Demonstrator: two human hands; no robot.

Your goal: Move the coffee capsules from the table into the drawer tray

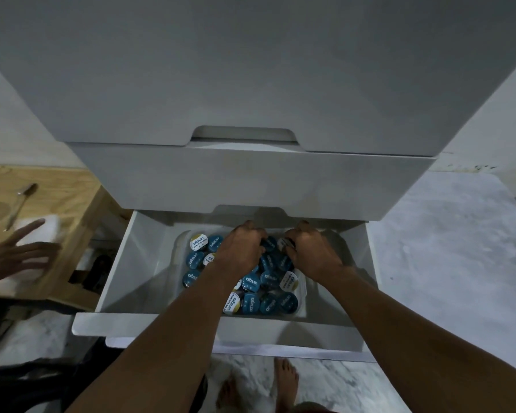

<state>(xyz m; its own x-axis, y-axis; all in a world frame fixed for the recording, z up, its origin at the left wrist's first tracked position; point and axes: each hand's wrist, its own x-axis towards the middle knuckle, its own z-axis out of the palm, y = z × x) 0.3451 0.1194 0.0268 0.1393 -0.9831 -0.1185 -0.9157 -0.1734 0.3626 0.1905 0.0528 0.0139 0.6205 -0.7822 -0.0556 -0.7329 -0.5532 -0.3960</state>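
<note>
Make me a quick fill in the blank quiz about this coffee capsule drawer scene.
1. Most coffee capsules in the tray have ____ lids.
2. The brand name printed on those lids reads ____.
3. The spoon lies on the ____ table.

Missing words: blue; EXCELSO; wooden.

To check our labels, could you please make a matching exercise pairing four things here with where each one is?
Things: 1 coffee capsules; 2 spoon; 3 other person's hand; 4 bare feet.
Places: A marble floor; B white cloth; C clear tray in the open drawer; D wooden table.
Pairs: 1-C, 2-D, 3-B, 4-A.
</note>
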